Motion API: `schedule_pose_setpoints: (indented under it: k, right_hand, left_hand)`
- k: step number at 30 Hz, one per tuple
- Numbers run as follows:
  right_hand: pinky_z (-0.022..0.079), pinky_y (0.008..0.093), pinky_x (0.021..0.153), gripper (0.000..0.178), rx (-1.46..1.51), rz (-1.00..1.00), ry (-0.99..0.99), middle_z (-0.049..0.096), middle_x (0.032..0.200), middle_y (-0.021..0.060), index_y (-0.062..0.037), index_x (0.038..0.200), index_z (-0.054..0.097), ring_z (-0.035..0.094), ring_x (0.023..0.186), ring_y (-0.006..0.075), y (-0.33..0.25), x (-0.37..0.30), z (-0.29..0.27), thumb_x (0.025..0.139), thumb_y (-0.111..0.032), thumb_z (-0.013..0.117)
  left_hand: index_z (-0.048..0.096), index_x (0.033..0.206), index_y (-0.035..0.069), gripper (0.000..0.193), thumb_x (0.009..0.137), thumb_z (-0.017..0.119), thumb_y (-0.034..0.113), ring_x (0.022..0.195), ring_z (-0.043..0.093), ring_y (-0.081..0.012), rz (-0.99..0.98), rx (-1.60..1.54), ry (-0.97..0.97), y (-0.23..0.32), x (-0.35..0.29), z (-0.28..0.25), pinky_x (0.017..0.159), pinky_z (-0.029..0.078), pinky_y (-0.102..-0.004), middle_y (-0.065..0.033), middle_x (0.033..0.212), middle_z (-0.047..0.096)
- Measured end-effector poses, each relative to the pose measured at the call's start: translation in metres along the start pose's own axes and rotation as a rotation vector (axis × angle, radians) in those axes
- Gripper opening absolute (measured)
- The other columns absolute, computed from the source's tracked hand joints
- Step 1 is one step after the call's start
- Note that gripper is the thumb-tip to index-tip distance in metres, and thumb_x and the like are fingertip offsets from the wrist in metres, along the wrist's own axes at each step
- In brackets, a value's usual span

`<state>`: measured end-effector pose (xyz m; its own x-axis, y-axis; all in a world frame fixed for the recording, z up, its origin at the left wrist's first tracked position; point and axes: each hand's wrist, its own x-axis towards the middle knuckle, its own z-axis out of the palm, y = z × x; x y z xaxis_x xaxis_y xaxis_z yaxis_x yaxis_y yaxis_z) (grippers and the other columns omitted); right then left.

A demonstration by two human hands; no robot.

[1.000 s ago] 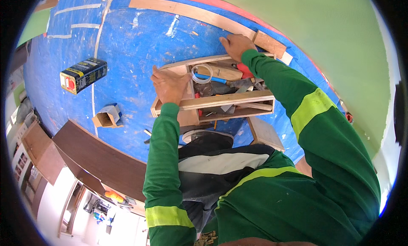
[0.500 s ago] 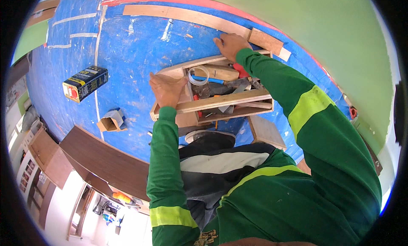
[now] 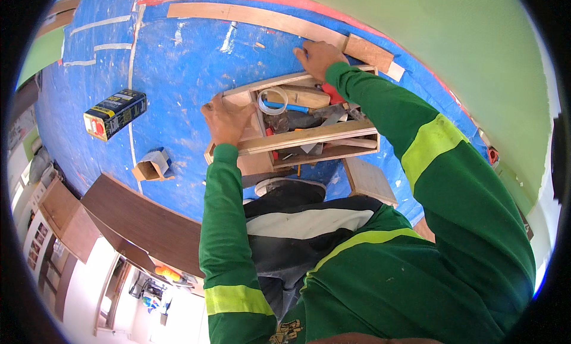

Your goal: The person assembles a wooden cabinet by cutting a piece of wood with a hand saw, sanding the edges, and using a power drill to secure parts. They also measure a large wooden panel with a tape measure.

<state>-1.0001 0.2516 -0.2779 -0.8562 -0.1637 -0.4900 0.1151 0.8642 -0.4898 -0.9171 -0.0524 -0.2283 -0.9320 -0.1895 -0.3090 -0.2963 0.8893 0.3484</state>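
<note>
A wooden tool tray (image 3: 315, 136) with plywood sides sits in front of me, slightly slanted. My left hand (image 3: 227, 119) is closed over its left end, with the fingers partly hidden. At its far side, my right hand (image 3: 321, 60) bends over the long edge, fingertips mostly out of sight. Inside the tray lie a clear roll of tape or ring (image 3: 273, 100), a blue-handled tool (image 3: 292, 107), a wooden block (image 3: 304, 96), a red item (image 3: 333, 94) under my right wrist and several dark tools. A putty-knife-like blade (image 3: 310, 148) shows near the front side.
Blue sheeting (image 3: 184, 100) covers the floor. To the left are a black and yellow can (image 3: 116, 114) lying down and an open small carton (image 3: 154, 165). Boards (image 3: 256, 17) lie along the green wall (image 3: 476, 52). A brown panel (image 3: 143, 225) stands lower left; a wooden piece (image 3: 370, 180) lies near my knee.
The whole view has shifted slightly. Both hands stay at the same spots on the tray, and its contents look unchanged.
</note>
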Motion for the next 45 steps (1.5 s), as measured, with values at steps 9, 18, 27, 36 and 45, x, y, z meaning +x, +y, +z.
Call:
schedule_pose_setpoints:
  k: [9,18,27,36,45]
  right_hand:
    - [0.055,0.0567,0.094,0.055,-0.022,-0.031,0.044,0.076,0.101,0.0262,-0.0021,0.114,0.073,0.072,0.099,0.0466,0.004,0.004,0.007,0.109,-0.050,0.047]
    - [0.056,0.0561,0.100,0.057,-0.053,-0.025,0.036,0.076,0.108,0.0259,-0.0013,0.113,0.072,0.073,0.104,0.0448,0.001,0.003,0.007,0.109,-0.051,0.045]
    - [0.056,0.0563,0.100,0.058,-0.048,-0.004,0.063,0.076,0.110,0.0263,-0.0035,0.113,0.074,0.073,0.107,0.0453,0.004,0.005,0.011,0.109,-0.054,0.045]
    - [0.055,0.0576,0.102,0.060,-0.081,-0.018,0.056,0.076,0.112,0.0269,-0.0024,0.117,0.074,0.073,0.108,0.0473,0.013,0.010,0.015,0.107,-0.055,0.046]
    - [0.053,0.0550,0.105,0.071,-0.148,-0.046,0.085,0.076,0.116,0.0283,-0.0039,0.118,0.076,0.071,0.114,0.0466,0.022,0.026,0.029,0.102,-0.066,0.046]
  left_hand:
    - [0.069,0.135,0.002,0.094,0.065,0.097,0.059,0.122,0.055,-0.0490,0.082,0.065,-0.058,-0.004,0.010,-0.005,0.102,0.053,-0.0535,-0.0369,0.123,0.061]
    - [0.068,0.138,0.005,0.096,0.067,0.094,0.064,0.125,0.053,-0.0477,0.112,0.116,-0.101,-0.010,0.010,-0.001,0.104,0.052,-0.0521,-0.0353,0.125,0.063]
    - [0.067,0.141,0.007,0.096,0.070,0.091,0.067,0.132,0.047,-0.0471,0.116,0.092,-0.097,-0.010,0.007,0.000,0.109,0.047,-0.0540,-0.0327,0.121,0.066]
    - [0.051,0.155,0.008,0.110,0.074,0.087,0.073,0.143,0.039,-0.0536,0.061,0.108,-0.276,-0.010,0.015,-0.011,0.116,0.044,-0.0559,-0.0396,0.149,0.047]
    - [0.034,0.168,0.009,0.099,0.096,0.070,0.066,0.156,0.034,-0.0459,0.167,0.188,-0.048,-0.051,-0.055,-0.195,0.126,0.035,-0.0490,-0.0346,0.162,0.040]
